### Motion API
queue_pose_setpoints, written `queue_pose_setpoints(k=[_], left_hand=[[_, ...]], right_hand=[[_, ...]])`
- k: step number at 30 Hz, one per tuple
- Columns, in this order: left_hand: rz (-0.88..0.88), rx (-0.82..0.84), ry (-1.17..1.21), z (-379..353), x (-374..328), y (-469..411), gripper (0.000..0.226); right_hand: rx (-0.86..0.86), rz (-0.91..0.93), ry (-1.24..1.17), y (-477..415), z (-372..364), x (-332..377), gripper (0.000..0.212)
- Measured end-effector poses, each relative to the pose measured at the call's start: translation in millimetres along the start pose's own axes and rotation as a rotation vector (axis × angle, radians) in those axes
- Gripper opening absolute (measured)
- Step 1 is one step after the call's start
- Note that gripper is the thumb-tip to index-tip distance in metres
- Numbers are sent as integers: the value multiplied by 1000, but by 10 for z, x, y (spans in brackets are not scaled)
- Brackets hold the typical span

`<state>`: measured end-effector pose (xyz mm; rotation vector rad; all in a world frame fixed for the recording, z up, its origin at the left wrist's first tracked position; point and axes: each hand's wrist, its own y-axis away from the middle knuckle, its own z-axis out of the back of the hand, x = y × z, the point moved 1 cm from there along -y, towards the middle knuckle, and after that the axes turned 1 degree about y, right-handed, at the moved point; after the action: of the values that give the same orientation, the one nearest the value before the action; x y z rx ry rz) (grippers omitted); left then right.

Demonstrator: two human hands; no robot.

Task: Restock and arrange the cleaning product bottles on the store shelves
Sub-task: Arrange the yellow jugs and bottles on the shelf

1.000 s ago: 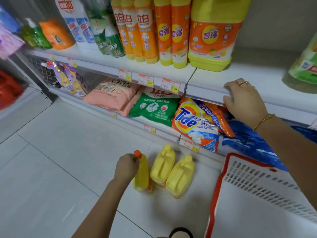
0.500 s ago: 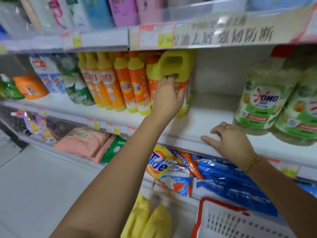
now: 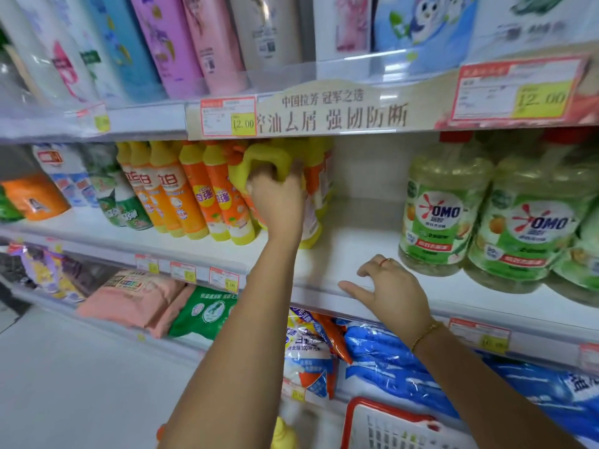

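My left hand [image 3: 278, 197] grips the handle of a large yellow and orange jug [image 3: 311, 189] that stands on the middle shelf [image 3: 353, 241]. The jug sits right of a row of tall orange and yellow bottles [image 3: 197, 192]. My right hand [image 3: 392, 291] rests on the front edge of the same shelf with fingers spread, holding nothing. To its right stand green OMO jugs [image 3: 444, 209]. Between the yellow jug and the OMO jugs the shelf is bare. A yellow bottle top [image 3: 283, 432] shows on the floor at the bottom edge.
A red and white basket [image 3: 389, 426] sits at the lower right. Bags of washing powder [image 3: 311, 351] lie on the lowest shelf. Shampoo bottles [image 3: 181, 43] fill the top shelf. White floor tiles [image 3: 81, 384] spread to the left.
One second ago my left hand held an orange-capped bottle on the floor. It rose to the big jug's handle and now curls round it. The view tilted up; my right hand stayed on the shelf edge.
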<state>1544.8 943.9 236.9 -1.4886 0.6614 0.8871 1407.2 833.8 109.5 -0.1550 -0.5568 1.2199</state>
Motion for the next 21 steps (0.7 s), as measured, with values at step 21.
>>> queue_pose_setpoints(k=[21], left_hand=[[632, 433, 1055, 1764, -692, 395, 20]], right_hand=[[569, -529, -2039, 492, 636, 830, 67]])
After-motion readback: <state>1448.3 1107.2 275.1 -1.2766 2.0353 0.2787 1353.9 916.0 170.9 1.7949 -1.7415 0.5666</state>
